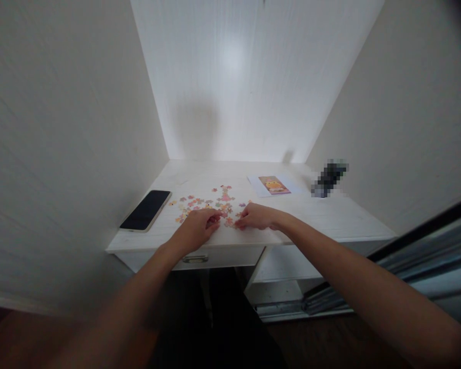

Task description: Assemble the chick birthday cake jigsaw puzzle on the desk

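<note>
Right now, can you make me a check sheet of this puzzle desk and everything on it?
Surface: white desk set in a white alcove, one drawer with a handle under the front edge.
Job's things: small colourful puzzle pieces scattered left of centre; picture card lying flat further back.
Clutter: dark phone face up near the left wall; a blurred dark item at the right, cannot tell what.
Hands: left hand and right hand both rest on pieces at the front edge; grip too small to tell.
Cables: nothing seen.
Surroundings: plain white walls, dark floor below.
</note>
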Demonstrator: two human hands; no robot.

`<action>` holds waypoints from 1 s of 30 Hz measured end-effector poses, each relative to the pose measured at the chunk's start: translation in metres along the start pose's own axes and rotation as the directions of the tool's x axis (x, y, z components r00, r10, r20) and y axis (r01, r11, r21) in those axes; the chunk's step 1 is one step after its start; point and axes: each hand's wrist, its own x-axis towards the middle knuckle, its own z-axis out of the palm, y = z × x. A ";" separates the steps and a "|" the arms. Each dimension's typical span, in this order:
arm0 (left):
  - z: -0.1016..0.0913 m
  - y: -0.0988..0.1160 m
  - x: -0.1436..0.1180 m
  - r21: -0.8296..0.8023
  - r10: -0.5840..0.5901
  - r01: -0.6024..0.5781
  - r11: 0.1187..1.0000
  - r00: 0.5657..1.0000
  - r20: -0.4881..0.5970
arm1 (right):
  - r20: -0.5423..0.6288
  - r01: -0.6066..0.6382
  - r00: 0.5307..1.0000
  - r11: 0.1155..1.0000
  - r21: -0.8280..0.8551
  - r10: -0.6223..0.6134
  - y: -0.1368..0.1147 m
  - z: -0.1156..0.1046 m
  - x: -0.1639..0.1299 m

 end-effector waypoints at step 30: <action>0.002 0.007 0.003 -0.011 0.092 -0.092 0.996 0.994 0.059 | 0.004 0.002 1.000 0.942 -0.337 -0.001 -0.018 -0.007 0.005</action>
